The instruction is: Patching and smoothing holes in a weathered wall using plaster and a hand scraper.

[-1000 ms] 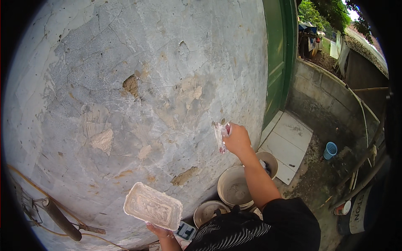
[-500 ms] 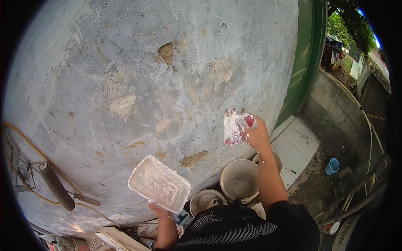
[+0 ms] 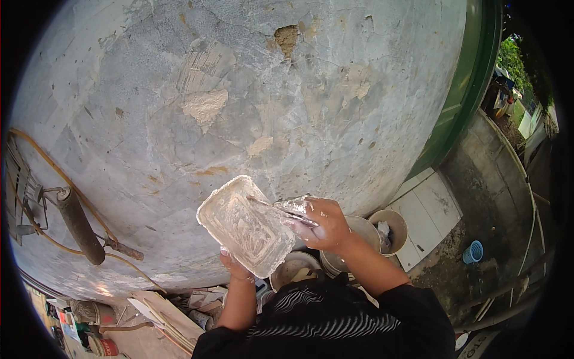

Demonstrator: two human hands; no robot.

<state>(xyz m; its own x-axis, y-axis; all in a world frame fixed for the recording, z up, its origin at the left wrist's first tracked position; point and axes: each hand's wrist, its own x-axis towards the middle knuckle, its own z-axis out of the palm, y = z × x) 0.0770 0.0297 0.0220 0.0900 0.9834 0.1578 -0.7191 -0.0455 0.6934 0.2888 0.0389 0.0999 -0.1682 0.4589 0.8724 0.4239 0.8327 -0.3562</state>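
My left hand (image 3: 237, 267) grips the near-left rim of a rectangular tub (image 3: 216, 224), tilted and crusted inside with whitish filler. Closed round a putty knife (image 3: 276, 210), my right hand (image 3: 323, 222) is at the tub's right side; the blade reaches over the rim into the tub. White smears cover the tool and my fingers. Ahead stands a grey wall (image 3: 287, 119) with a pale fresh patch (image 3: 205, 107) of filler and a hole (image 3: 286, 39) where the plaster has broken off. My fingers partly hide the knife's handle.
Buckets (image 3: 391, 230) stand at the wall's foot by my right forearm. A paint roller (image 3: 81, 226) hangs at the left beside an orange hose (image 3: 60, 170). Boards (image 3: 164, 320) lie low at the left. A green door frame (image 3: 457, 107) and a blue plastic basket (image 3: 473, 252) are to the right.
My right hand has come down and left from beside the wall, bringing the putty knife to the tub. The tub has risen slightly and shifted right. The view has tilted down.
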